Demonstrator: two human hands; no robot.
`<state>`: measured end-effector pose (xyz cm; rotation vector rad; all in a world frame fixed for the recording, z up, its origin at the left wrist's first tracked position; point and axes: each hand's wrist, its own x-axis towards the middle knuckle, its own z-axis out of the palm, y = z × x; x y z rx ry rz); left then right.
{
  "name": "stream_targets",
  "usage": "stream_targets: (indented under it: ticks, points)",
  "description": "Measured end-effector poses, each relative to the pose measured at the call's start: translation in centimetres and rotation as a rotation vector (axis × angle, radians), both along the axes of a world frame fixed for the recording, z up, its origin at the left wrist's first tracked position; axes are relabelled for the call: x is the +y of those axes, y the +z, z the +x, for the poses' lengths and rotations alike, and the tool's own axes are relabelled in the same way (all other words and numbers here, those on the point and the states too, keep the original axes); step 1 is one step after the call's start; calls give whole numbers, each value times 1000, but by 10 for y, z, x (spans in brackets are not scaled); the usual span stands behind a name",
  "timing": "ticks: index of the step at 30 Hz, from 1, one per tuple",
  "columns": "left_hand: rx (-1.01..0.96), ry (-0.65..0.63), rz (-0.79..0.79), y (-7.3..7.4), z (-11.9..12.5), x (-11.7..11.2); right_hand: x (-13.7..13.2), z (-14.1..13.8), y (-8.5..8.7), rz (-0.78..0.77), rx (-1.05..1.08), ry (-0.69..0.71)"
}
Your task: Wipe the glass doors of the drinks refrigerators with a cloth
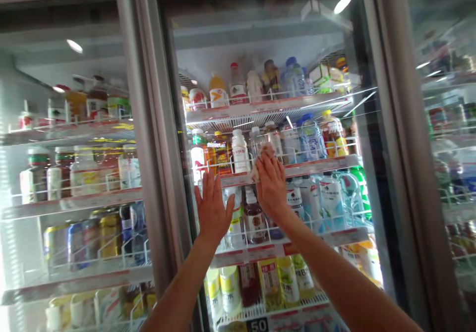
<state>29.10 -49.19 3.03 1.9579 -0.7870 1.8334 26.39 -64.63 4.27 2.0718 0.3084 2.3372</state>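
Observation:
My left hand (212,207) lies flat against the glass door (334,39) of a drinks fridge, fingers stretched upward and holding nothing. My right hand (271,183) presses a small pale cloth (260,162) against the same glass, a little higher and to the right. The cloth shows only at the fingertips and along the hand's left side. Behind the glass, at hand height, stand a white bottle (240,151) and a dark brown bottle (255,218) on white wire shelves.
A grey door frame (147,138) separates this door from a second glass door (74,183) on the left with cans and bottles. Another frame post (403,138) bounds the right side. Ceiling lights reflect in the glass.

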Motion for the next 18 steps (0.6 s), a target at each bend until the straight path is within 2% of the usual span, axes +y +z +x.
stream_targets:
  ticks: [1,5,6,9,10,14,16,18]
  points:
    - [-2,-6,-7,2,0,1,3,1,2,-6,7,-1]
    - [3,-26,-41,6,5,2,0,5,7,-217,137,3]
    - [5,-30,-43,7,6,1,-5,4,10,-198,140,-9]
    - [-7,-31,-28,10,7,-8,-29,-2,16,12,48,-56]
    - [-21,-30,-15,12,6,-14,-38,-5,17,39,30,-66]
    - [-88,-36,41,21,-1,-46,-88,-17,21,-83,70,-107]
    - [-90,-49,63,27,-5,-63,-128,-23,26,15,16,-117]
    - [-85,-64,76,32,-8,-79,-171,-27,32,189,-81,-100]
